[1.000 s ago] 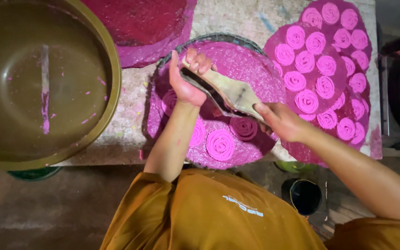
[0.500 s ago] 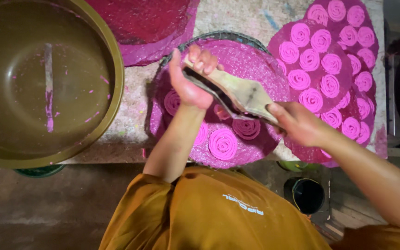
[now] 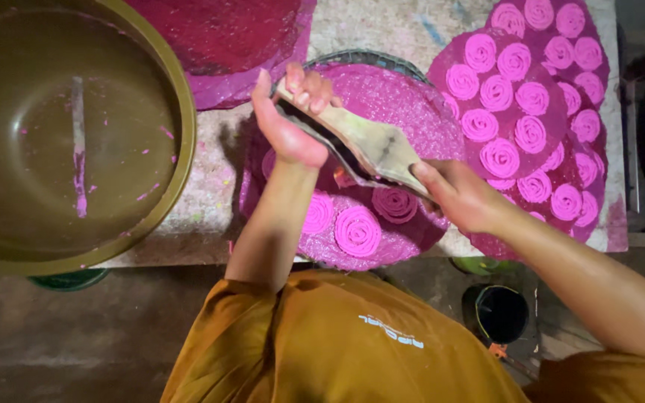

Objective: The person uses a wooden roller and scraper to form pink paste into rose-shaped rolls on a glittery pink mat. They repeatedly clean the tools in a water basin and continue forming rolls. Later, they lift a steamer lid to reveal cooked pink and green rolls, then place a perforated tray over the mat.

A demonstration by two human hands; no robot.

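Left hand (image 3: pixel 293 119) grips top of flat tool (image 3: pixel 360 145), right hand (image 3: pixel 457 195) grips lower end, tool held above pink tray (image 3: pixel 412 97). Judgement: keep tool clear of rosettes (image 3: pixel 357 231), grip steady.

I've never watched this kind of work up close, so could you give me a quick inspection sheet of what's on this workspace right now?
Surface: pale worktable, speckled and stained pink.
Job's things: flat wooden paddle tool, held over a round pink tray with pink spiral rolls along its near edge.
Clutter: large olive basin with pink flecks on the left; second tray of pink rolls on the right; dark pink sheet at the top.
Grippers: left hand grips the tool's far end; right hand grips its near end.
Cables: nothing seen.
Surroundings: dark floor, a small dark cup below the table; person's orange shirt.
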